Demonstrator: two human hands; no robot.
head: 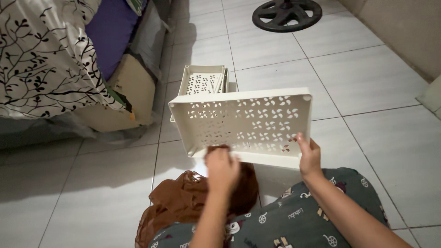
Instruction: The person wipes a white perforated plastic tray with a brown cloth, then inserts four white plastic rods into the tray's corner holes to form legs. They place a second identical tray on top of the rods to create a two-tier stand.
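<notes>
A cream plastic basket point(248, 120) with a pierced floral pattern is tilted on its side above the tiled floor, its opening turned away from me. My right hand point(309, 156) grips its lower right rim. My left hand point(222, 169) presses a brown cloth point(183, 202) against the basket's lower left edge. The cloth trails down onto my lap, which is covered in dark patterned fabric point(294, 220).
A second cream basket point(203, 81) with lids or panels inside stands on the floor behind. A bed with a branch-patterned sheet point(41, 55) and purple mattress fills the left. A black round fan base point(286, 14) sits at the top. A beige wall point(404, 32) runs at the right.
</notes>
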